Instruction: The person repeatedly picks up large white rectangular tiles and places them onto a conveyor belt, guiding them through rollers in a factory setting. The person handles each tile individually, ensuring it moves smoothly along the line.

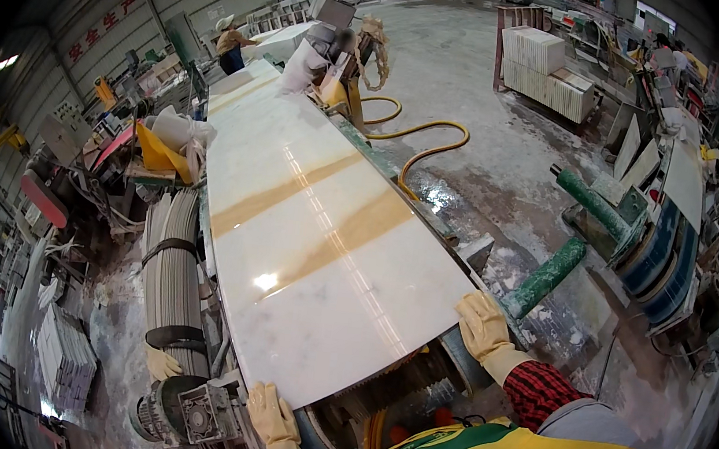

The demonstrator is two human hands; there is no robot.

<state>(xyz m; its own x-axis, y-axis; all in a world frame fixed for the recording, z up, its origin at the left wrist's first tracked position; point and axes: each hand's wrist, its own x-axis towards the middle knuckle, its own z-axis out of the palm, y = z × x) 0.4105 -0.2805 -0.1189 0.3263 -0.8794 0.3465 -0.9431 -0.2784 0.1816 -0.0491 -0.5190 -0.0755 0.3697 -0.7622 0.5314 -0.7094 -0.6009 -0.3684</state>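
A long polished white stone slab point(316, 295) with tan veins lies flat on a belt conveyor, its short edge toward me. My left hand point(273, 419), in a cream rubber glove, rests at the slab's near left corner with its fingers stretched forward. At the near right corner is my right hand point(482, 329), gloved alike, fingers extended along the edge and lightly bent. Neither hand is lifting the slab, as far as I can see. Their palms are turned down and hidden. The conveyor's end roller point(461, 360) shows beneath the slab's near edge.
An electric motor point(200, 415) sits left of my left hand, a loose cream glove point(162, 363) beside it. Green rollers point(548, 277) stick out at right. A yellow hose point(428, 130) crosses the wet floor. Stacked slabs point(550, 73) stand beyond; a person point(231, 43) works far left.
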